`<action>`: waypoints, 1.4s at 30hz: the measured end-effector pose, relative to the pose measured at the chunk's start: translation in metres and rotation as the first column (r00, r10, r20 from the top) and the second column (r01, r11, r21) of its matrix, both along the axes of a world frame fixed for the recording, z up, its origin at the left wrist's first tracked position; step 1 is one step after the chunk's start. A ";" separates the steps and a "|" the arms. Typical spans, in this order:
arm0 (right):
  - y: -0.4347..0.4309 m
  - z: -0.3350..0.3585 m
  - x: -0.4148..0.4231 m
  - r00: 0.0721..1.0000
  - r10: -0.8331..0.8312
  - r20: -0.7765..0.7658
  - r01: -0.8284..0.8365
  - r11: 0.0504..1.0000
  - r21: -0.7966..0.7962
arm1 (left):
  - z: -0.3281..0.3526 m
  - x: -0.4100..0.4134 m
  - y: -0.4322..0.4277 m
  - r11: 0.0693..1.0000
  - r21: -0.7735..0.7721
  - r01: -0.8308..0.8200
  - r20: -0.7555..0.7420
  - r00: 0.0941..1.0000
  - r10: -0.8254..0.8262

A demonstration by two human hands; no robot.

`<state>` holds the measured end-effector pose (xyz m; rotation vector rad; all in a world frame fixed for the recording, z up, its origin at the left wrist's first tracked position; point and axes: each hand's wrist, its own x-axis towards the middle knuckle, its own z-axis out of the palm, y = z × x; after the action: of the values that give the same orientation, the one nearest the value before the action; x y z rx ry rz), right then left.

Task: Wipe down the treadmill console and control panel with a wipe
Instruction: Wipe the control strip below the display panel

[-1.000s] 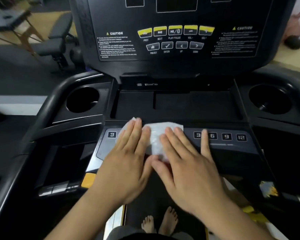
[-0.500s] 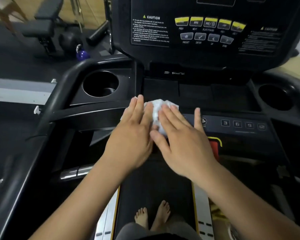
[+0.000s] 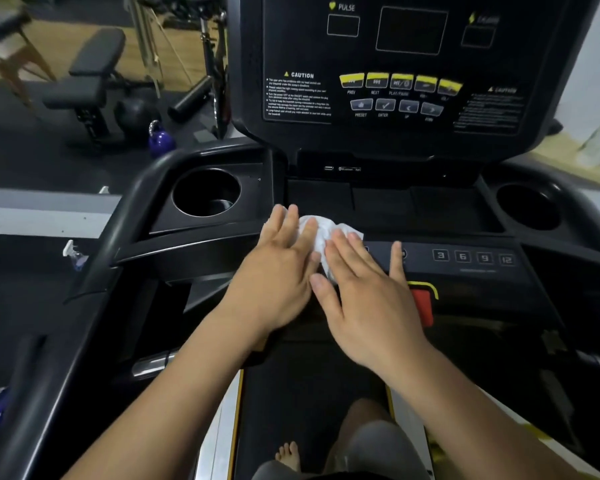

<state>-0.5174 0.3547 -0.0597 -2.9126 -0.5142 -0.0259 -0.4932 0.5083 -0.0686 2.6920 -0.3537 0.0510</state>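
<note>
Gym treadmill, both hands flat on the wipe (image 3: 321,233).
Left hand (image 3: 278,271) and right hand (image 3: 368,292) press it, fingers spread, on the control panel (image 3: 465,259); left cup holder (image 3: 207,192) holds nothing I can see.

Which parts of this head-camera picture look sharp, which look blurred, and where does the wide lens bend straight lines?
Head view: the left CAUTION label reads clearly, while the right caution text and yellow buttons smear. Head view: the left hand, right hand and wipe are fairly sharp. Head view: the handrail bows outward near the edge.
</note>
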 end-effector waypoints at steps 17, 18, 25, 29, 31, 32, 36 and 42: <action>0.014 -0.002 0.017 0.998 -0.001 0.063 0.002 1.000 -0.014 | 0.000 0.004 0.013 0.998 -0.065 0.012 -0.026 1.000 -0.013; 0.016 -0.003 0.016 0.998 0.006 0.064 -0.006 1.000 -0.002 | -0.001 -0.001 0.014 0.997 -0.077 0.012 -0.039 0.999 -0.015; 0.012 -0.015 -0.044 0.991 0.135 -0.011 -0.135 0.991 0.004 | -0.006 -0.077 0.026 0.998 0.022 -0.052 -0.111 0.992 0.054; 0.017 -0.009 -0.006 0.996 0.089 0.016 -0.090 0.996 0.005 | -0.004 -0.045 0.015 0.996 0.045 -0.080 -0.081 0.993 0.084; 0.021 -0.008 0.012 0.999 0.043 0.025 -0.043 0.999 0.003 | -0.003 -0.026 0.010 0.997 0.008 -0.082 -0.048 0.995 0.082; 0.022 -0.008 0.016 0.999 0.028 0.030 -0.028 1.000 0.007 | -0.003 -0.020 0.009 0.997 -0.010 -0.079 -0.032 0.996 0.078; 0.012 -0.015 -0.005 0.999 0.021 0.049 -0.023 0.999 0.024 | -0.003 -0.040 0.014 0.997 -0.057 -0.056 -0.034 0.998 0.054; -0.006 -0.026 -0.035 0.997 0.034 0.071 -0.036 0.999 0.021 | 0.003 -0.077 0.016 0.997 -0.022 -0.074 -0.130 0.989 0.071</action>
<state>-0.5524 0.3487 -0.0852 -2.8888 -0.5723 -0.1290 -0.5701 0.5241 -0.0658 2.6642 -0.2135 -0.0964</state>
